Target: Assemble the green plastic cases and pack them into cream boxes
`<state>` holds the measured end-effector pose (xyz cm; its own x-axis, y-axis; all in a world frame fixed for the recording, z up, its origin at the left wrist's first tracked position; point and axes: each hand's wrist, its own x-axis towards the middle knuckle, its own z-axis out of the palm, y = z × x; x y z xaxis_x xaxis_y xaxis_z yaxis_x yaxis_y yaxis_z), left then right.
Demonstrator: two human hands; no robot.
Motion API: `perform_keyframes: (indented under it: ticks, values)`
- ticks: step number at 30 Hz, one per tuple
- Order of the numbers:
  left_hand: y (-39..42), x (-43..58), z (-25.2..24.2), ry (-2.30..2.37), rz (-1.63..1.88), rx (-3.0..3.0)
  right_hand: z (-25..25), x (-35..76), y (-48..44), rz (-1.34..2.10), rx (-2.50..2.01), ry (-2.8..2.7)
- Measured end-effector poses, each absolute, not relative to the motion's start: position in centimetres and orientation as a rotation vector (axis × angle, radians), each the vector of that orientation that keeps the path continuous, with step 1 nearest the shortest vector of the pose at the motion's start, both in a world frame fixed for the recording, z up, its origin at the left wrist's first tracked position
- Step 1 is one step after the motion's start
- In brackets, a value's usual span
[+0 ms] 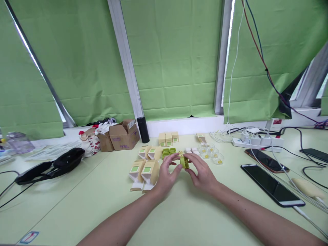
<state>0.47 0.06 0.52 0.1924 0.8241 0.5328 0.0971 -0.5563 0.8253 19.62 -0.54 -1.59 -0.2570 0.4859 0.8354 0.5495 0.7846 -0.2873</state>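
The left hand (167,172) and the right hand (202,172) are meeting over the middle of the table (176,218), holding a small green piece (183,162) between them. The left hand is pinching it from the left with its fingertips, and the right hand is gripping it from the right, its index finger resting near the top edge and its thumb reaching in from the near side. Just beyond the hands, green containers (168,151) are sitting a little to the left, white pieces (192,150) are lying a little to the right, and clear packages with yellow centres (211,153) are spreading farther right. To the left of the left hand, cream cartons with green labels (150,171) are standing in pairs, the near ones showing open white flaps. Farther back, three small cartons (168,139) are standing in a row, and one open carton (201,138) is lying to their right. At the far left, a cardboard box (125,138) is standing beside a black cylinder (142,130), while a black strapped item (52,165) is lying nearer on the left. On the right, a white-edged phone (272,185) is lying near a second phone (266,160), and a white power strip (258,145) is resting farther back. Green blinds (171,61) are hanging behind everything.
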Motion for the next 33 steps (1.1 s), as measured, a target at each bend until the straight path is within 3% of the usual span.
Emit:
perform_keyframes:
  ticks: [7,33]
  values:
    - [0.91,0.48,-0.01,1.054,1.372,1.783,-2.1,19.7,-0.24,0.051,-0.782,-1.855]
    - [0.78,1.04,0.08,1.02,1.317,1.722,-2.38,19.35,-0.13,0.062,-0.757,-1.838]
